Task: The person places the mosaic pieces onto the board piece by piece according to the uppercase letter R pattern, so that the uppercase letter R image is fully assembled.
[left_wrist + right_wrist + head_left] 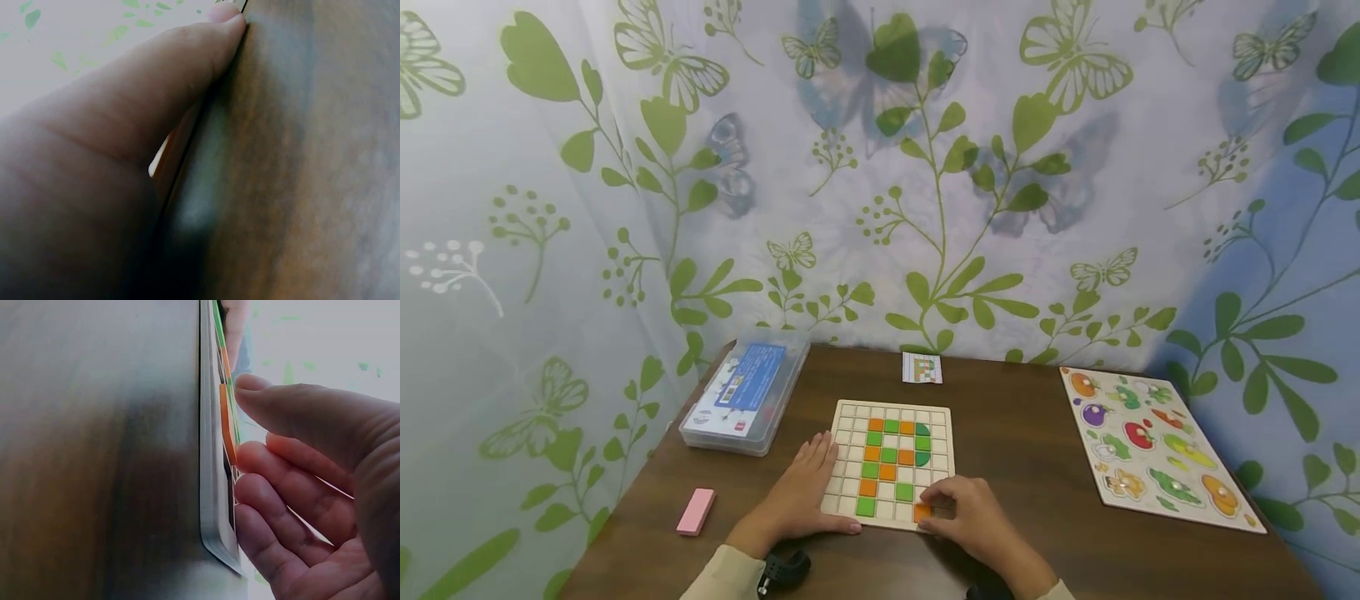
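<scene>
A square wooden grid board (847,427) lies on the table, with orange and green square tiles and two dark green rounded pieces in its cells. My left hand (808,493) rests at its left edge, fingers extended and thumb along the near edge. In the left wrist view the thumb (156,81) lies straight. At the board's near right corner my right hand (966,512) pinches an orange square tile (922,513) between thumb and fingers. The right wrist view shows this orange tile (227,425) slightly slanted at the board's edge, beside the fingertips (253,456).
A small pattern card (922,368) lies behind the board. To the left are a clear plastic case (745,392) with a blue label and a pink block (696,512). A vegetable puzzle board (1157,446) lies at the right. A leaf-patterned curtain (865,208) hangs behind the table.
</scene>
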Demonstrator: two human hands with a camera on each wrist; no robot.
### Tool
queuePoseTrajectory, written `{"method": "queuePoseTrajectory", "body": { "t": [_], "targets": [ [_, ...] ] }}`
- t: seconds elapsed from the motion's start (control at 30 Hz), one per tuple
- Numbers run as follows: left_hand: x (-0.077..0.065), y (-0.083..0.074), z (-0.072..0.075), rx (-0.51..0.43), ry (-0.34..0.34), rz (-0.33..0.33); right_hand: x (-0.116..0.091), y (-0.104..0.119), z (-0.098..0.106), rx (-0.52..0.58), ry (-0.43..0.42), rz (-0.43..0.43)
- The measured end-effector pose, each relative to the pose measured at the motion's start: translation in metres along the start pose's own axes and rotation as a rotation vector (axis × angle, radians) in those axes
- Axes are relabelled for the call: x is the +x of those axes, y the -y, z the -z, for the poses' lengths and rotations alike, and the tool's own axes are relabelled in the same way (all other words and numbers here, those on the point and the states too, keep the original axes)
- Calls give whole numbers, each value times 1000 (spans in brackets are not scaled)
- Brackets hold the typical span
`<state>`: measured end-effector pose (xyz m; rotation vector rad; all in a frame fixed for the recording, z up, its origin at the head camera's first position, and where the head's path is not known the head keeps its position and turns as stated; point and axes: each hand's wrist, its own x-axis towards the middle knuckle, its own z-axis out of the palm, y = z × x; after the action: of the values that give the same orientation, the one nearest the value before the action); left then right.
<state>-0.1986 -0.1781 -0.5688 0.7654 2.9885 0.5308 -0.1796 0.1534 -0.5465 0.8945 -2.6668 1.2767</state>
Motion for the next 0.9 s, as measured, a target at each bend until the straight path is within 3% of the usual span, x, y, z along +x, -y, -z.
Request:
{"method": "queuePoseTrajectory", "body": {
  "t": [0.2, 0.4, 0.6, 0.9],
  "targets": [
    [-7, 1, 0, -15, 37, -1, -8, -1, -9, 14, -35, 23],
    [-2, 2, 1, -15, 3, 9, -2, -2, -7, 14, -75, 83],
    [5, 3, -5, -13, -7, 11, 2, -3, 0, -2, -59, 47],
    [0, 5, -3, -1, 13, 18, -1, -2, -6, -1, -50, 23]
  ]
}}
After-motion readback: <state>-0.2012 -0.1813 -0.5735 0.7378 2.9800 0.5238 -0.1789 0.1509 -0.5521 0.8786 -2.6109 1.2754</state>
